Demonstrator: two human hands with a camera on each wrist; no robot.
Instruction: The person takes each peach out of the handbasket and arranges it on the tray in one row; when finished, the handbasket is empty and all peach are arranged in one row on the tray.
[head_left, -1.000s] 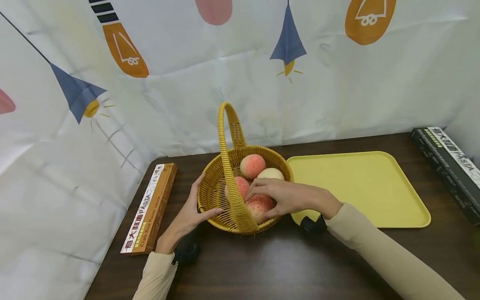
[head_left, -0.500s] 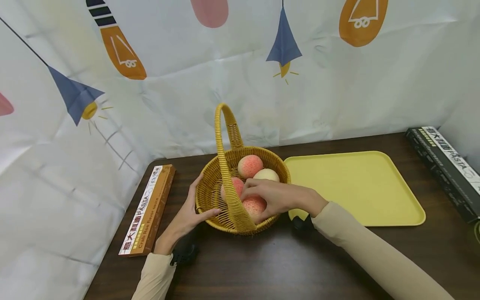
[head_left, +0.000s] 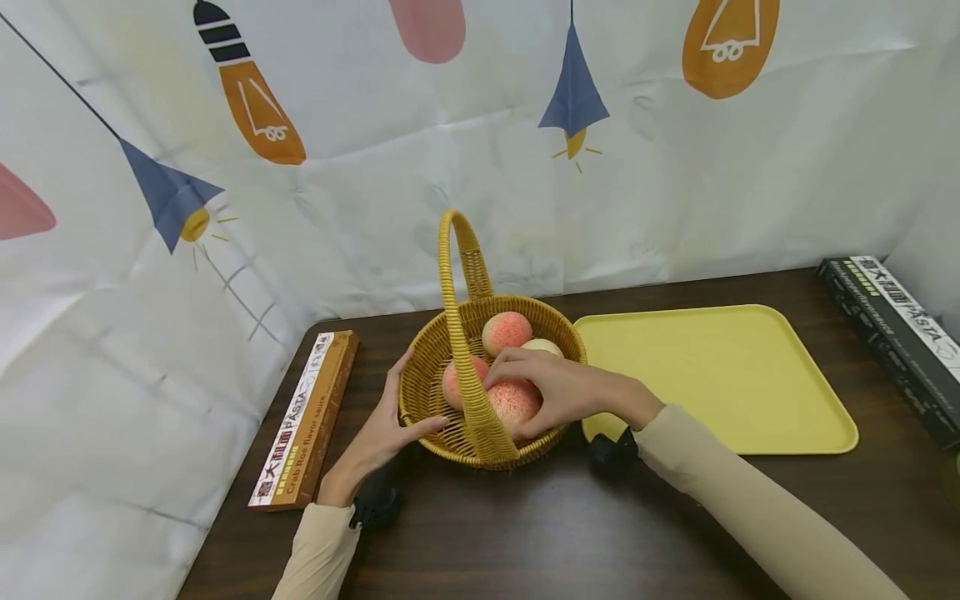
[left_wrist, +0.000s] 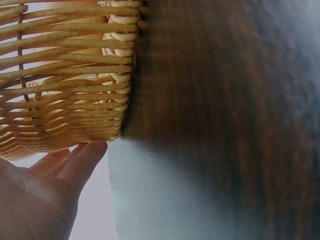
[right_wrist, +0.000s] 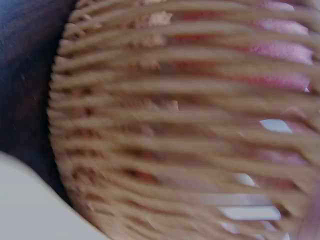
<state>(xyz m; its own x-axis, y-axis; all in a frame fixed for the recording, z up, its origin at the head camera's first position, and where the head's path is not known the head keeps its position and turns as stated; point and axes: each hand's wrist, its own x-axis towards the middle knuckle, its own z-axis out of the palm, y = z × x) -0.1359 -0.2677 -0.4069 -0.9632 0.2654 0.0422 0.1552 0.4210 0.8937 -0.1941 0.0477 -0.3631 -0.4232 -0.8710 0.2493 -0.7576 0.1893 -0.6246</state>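
A yellow wicker basket [head_left: 423,379] with a tall arched handle [head_left: 448,275] stands on the dark table. My left hand [head_left: 382,437] holds its left side, thumb over the rim; in the left wrist view the fingers [left_wrist: 85,162] lie against the woven outer wall. Inside the basket, my right hand [head_left: 555,387] grips a speckled red peach [head_left: 513,407] near the front right rim. Two more reddish peaches [head_left: 507,333] and a pale round fruit [head_left: 546,347], partly hidden by the right hand, lie around it. The right wrist view is blurred, mostly basket weave [right_wrist: 165,115].
A yellow tray [head_left: 697,375] lies right of the basket, under part of the right forearm's reach. An orange-brown pasta box [head_left: 318,425] is at the left, a black pasta box [head_left: 892,342] at the far right. Behind the table hangs a printed white cloth [head_left: 360,217].
The right hand and its peach have risen slightly, uncovering more of the peach at the left and covering more of the pale fruit. The left hand stays on the basket; the view shifts a little.
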